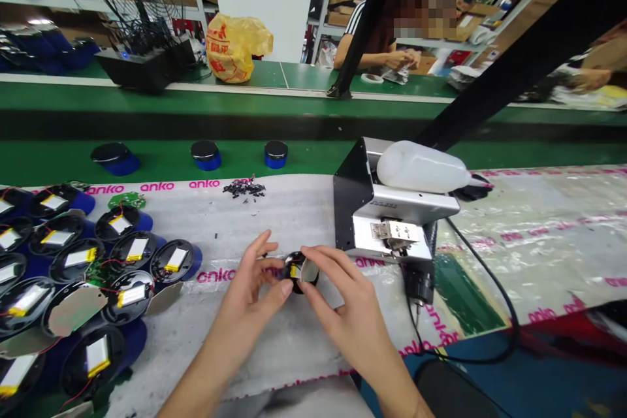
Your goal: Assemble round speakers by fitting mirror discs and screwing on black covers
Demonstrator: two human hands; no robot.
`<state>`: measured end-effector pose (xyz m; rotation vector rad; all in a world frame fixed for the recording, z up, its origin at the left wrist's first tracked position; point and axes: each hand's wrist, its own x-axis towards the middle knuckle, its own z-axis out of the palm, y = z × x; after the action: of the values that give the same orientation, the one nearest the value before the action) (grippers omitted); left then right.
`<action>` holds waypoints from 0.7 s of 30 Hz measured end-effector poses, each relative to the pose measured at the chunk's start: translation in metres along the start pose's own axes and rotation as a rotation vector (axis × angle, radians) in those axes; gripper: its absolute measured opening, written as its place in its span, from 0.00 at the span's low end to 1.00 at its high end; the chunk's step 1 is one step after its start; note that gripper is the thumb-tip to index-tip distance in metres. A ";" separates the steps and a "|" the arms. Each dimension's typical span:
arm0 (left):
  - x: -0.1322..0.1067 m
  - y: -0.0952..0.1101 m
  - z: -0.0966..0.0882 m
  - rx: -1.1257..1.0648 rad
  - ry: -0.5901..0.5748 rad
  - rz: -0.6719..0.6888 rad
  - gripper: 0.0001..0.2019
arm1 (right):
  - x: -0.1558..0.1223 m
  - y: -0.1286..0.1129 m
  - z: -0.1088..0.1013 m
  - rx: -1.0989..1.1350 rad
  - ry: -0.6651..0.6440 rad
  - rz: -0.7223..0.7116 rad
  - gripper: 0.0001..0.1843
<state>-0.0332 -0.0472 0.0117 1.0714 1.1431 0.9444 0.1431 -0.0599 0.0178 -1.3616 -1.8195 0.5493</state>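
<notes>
Workstation: a bench [274, 209] covered with printed plastic sheet, set against a green conveyor [313, 157], with shelving behind.

Grip. The left hand [255, 281] and right hand [337, 294] meet at the bench centre on one round black shell [298, 272]. Left fingertips close on its 9 o'clock edge; right thumb and forefinger pinch a small grey pad [308, 269] at its 3 o'clock edge. Both hands are clenched lightly on the part. A yellow-ended battery shows inside the shell. Whether the pad is already seated cannot be told.

Surroundings, outward from the shell.
- At 2 o'clock, just beside the right hand: a metal dispenser [392, 222] with a white bottle [421, 168] lying on top and a black cable running off toward 5 o'clock.
- At 11 o'clock: a small heap of black screws [243, 188].
- At 9 o'clock, well apart: a cluster of open shells [78, 274], each showing a battery; a few carry grey pads.
- At 12 o'clock, on the conveyor: three closed blue units [206, 155].

Progress, as judged. One shell is in hand at the pad stage. Many open shells on the left appear to await the same work. Only three closed units are visible, so most of the batch seems outstanding.

Across the conveyor, another person works at their own station.
</notes>
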 end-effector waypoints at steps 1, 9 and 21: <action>-0.001 -0.004 -0.001 0.116 0.001 0.031 0.35 | 0.001 0.001 -0.002 0.024 -0.011 0.034 0.22; 0.013 -0.015 0.011 0.532 -0.087 0.071 0.32 | -0.001 0.010 -0.006 0.251 -0.047 0.181 0.19; 0.016 -0.008 0.004 -0.267 -0.241 -0.316 0.36 | -0.012 0.032 -0.004 0.317 -0.144 0.057 0.18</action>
<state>-0.0258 -0.0346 0.0004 0.7385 0.9236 0.6748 0.1670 -0.0607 -0.0068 -1.1844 -1.7204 0.9446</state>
